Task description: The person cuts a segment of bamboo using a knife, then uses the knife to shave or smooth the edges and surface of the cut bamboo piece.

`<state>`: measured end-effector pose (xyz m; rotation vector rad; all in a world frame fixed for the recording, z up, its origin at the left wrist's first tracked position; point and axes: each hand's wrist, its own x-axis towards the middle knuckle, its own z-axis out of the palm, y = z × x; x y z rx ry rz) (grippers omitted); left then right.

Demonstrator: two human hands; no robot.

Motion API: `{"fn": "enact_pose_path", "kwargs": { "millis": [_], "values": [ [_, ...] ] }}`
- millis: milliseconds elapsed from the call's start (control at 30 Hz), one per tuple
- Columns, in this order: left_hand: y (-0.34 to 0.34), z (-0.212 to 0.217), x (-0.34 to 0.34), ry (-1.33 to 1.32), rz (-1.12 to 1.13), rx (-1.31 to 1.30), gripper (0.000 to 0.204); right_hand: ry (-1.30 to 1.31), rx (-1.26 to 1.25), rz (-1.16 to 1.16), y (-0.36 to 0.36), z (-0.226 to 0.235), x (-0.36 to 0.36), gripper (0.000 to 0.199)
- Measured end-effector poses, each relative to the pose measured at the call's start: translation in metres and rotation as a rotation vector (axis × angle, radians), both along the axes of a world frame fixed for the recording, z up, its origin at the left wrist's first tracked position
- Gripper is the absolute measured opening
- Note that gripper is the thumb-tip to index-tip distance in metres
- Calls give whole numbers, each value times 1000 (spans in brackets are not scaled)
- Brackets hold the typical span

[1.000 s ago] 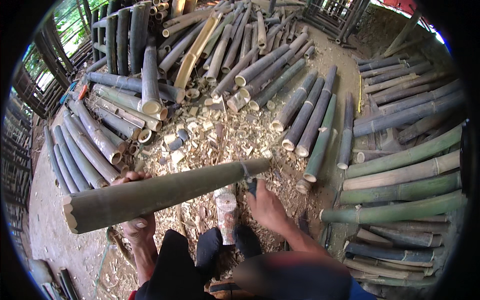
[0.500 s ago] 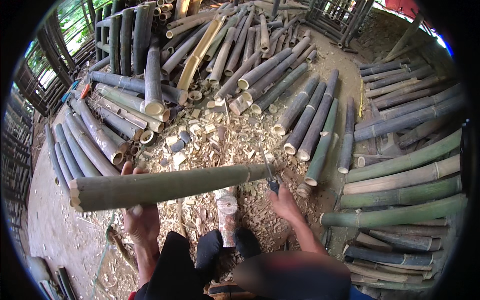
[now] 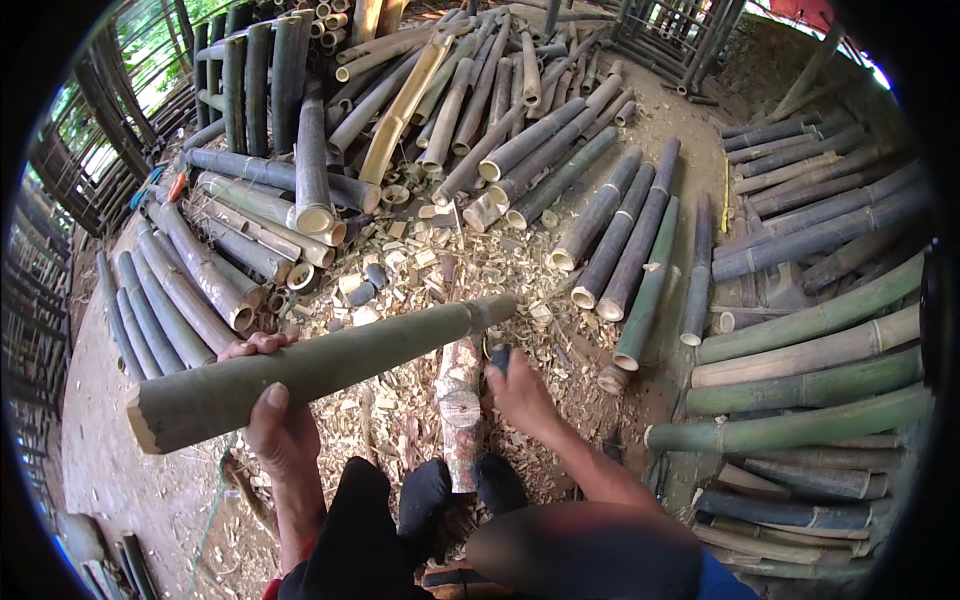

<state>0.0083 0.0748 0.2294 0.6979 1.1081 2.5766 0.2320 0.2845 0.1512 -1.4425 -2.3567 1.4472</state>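
1. My left hand (image 3: 280, 425) grips a thick green bamboo pole (image 3: 320, 370) from below, thumb up over its near side, fingers (image 3: 255, 345) curled over the top.
2. The pole lies nearly level across my lap, cut end at lower left, far end up right above the wooden block (image 3: 460, 410).
3. My right hand (image 3: 520, 390) is low beside the block, fingers closed around a dark tool handle (image 3: 498, 358); I cannot tell the blade.
4. The block stands on the ground between my shoes (image 3: 460, 485), amid pale wood chips (image 3: 400, 290).
5. Stacks of cut bamboo (image 3: 600, 240) lie beyond; long green poles (image 3: 800, 400) lie well apart on my right.
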Motion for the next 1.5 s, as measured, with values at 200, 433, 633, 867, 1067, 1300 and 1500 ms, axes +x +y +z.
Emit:
{"fn": "enact_pose_path", "kwargs": {
  "millis": [200, 433, 633, 867, 1067, 1300, 1500],
  "values": [
    [-13, -11, -5, -114, 113, -49, 54, 173, 166, 195, -36, 8, -6, 41],
    [-29, -18, -7, -178, 288, -190, 56, 233, 220, 234, -48, -3, -12, 33],
    [-14, -15, -8, -232, 379, -257, 61, 62, 195, 3, -24, -35, -5, 35],
    [-27, -21, -14, -139, 128, -126, 84, 43, 77, 55, -16, -3, -7, 29],
    [-35, -20, -19, -89, 109, -139, 88, 256, 479, 311, -39, 8, 8, 34],
    [-39, -26, -18, -8, 30, -151, 90, 155, 339, 245, -34, 7, 7, 34],
    [-41, -38, -25, -54, -3, -73, 97, 124, 387, 144, -24, -1, 9, 34]
  ]
}}
